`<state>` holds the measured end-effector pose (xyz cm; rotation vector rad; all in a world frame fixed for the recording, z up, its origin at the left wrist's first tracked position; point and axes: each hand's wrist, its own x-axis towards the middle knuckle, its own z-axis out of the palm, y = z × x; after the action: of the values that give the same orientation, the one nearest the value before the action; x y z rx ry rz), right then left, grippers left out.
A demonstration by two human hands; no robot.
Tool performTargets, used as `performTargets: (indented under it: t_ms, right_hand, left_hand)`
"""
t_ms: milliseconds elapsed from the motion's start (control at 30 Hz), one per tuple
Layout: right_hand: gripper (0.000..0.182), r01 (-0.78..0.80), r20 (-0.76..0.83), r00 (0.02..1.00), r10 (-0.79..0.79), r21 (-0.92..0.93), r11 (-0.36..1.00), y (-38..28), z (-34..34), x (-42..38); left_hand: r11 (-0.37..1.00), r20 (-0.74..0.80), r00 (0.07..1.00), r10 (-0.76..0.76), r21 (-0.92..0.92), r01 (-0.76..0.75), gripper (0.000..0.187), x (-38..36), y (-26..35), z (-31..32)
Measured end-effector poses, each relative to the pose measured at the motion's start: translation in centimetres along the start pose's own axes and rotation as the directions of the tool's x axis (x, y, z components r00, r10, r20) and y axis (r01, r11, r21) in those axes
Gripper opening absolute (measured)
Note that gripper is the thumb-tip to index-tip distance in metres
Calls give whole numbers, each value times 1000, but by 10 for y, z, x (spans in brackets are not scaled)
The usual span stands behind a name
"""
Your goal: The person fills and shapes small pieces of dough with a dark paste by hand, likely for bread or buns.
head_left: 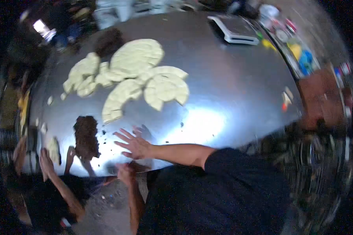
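R hand (139, 149): fingers spread wide, just right of dark crumbly slab (87, 137), near L; table contact unclear. L hand (125, 174) blurred at near edge, couldn't tell fingers. Shiny table (243, 90) had pale cut pieces (137, 58) far L-ctr; co-worker's hands (47, 162) were near L.

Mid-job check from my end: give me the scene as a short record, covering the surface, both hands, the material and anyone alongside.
Surface: shiny metal table
Right hand: fingers spread, nothing seen held; contact with the table unclear
Left hand: by the table's near edge, blurred; grip unclear
Nearest material: dark brown crumbly slab, left of the right hand, loose crumbs between
Pale dough-like pieces: clustered beyond the hands, cut lines visible
Co-worker's hand: at far left, beside a separate pale piece
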<state>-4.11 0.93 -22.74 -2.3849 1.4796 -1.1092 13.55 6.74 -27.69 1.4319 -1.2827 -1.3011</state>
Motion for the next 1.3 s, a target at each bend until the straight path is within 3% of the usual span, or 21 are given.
performTargets:
  t_ms: [33, 67, 100, 133, 167, 200, 233, 333, 400, 467, 500, 533, 600, 667, 733, 800, 900, 1033, 1133, 1267, 1300]
  right_hand:
    - [47, -153, -24, 988, 155, 61, 986, 13, 8, -12]
    - [42, -236, -23, 970, 243, 166, 957, 17, 25, -14]
    - [34, -207, -44, 973, 227, 269, 941, 33, 47, -12]
    - [28, -171, -56, 977, 205, 363, 916, 48, 57, -14]
    - [28, -336, 278, 929, 242, 368, 867, 57, 39, -12]
    - [27, -259, 337, 925, 175, 224, 939, 42, -7, -9]
    - [23, -91, 350, 936, 16, 201, 975, 44, -26, -22]
    - [29, -70, 586, 806, -80, 229, 971, 40, -61, -24]
    - [40, -351, 861, 487, 149, 36, 936, 19, -98, 5]
    - [45, -388, 908, 401, 123, 47, 921, 25, -89, 30]
    - [45, -330, 897, 415, 154, -9, 944, 30, -73, 43]
    - [46, -319, 799, 589, 122, 91, 943, 41, -46, 52]
    - [35, -284, 305, 939, 158, 432, 856, 4, -36, 109]
    - [24, -468, 402, 838, 369, 877, 108, -42, -50, 165]
    - [16, -295, 195, 937, 289, 885, 360, -59, -66, 173]
    - [14, -41, 48, 999, 10, 701, 712, -63, -108, 151]
    - [17, 13, 201, 973, -109, 429, 903, -30, -153, 75]
    - [16, -359, 381, 879, 286, 136, 924, 18, -218, -29]
    - [16, -576, 134, 810, 571, 1, 818, 49, -220, -76]
    - [27, -626, -99, 779, 619, -178, 760, 94, -195, -76]
    - [28, -618, -149, 784, 603, -280, 735, 109, -192, -71]
  left_hand:
    - [832, -193, 959, 210, 550, -72, 47, -1, 4, -7]
    - [957, -297, 955, -14, 274, 99, 51, -23, 7, -21]
    - [974, -361, 905, -225, -57, 220, 56, -30, 40, -28]
    - [924, -308, 879, -365, -236, 301, 57, -31, 11, -51]
    - [886, -301, 858, -417, -345, 310, 58, -37, 1, -59]
    - [837, -293, 834, -467, -449, 312, 59, -43, 10, -61]
    - [833, -325, 802, -502, -432, 346, 58, -54, 18, -56]
    - [818, -362, 740, -567, -351, 455, 55, -65, 3, -54]
    - [844, -353, 770, -532, -296, 447, 54, -64, -28, -61]
    - [757, -85, 871, -484, -541, 368, 55, -58, -75, -69]
    - [810, -175, 833, -525, -403, 426, 56, -51, -40, -58]
    - [833, -265, 793, -548, -256, 490, 58, -43, -1, -45]
    - [855, -181, 850, -494, -281, 437, 57, -35, 0, -45]
    - [908, -172, 911, -376, -265, 325, 56, -27, 49, -35]
    - [937, -126, 946, -298, -229, 264, 53, -22, 81, -30]
    - [943, -177, 940, -292, -217, 253, 49, -22, 88, -28]
    - [946, -200, 934, -298, -192, 261, 46, -31, 81, -37]
    - [917, -226, 889, -397, -60, 394, 45, -65, 84, -43]
    - [917, -245, 887, -393, -29, 398, 43, -77, 76, -34]
    - [868, -171, 857, -486, 20, 496, 39, -67, 77, -17]
    - [926, -21, 931, -365, 91, 365, 37, -60, 80, -9]
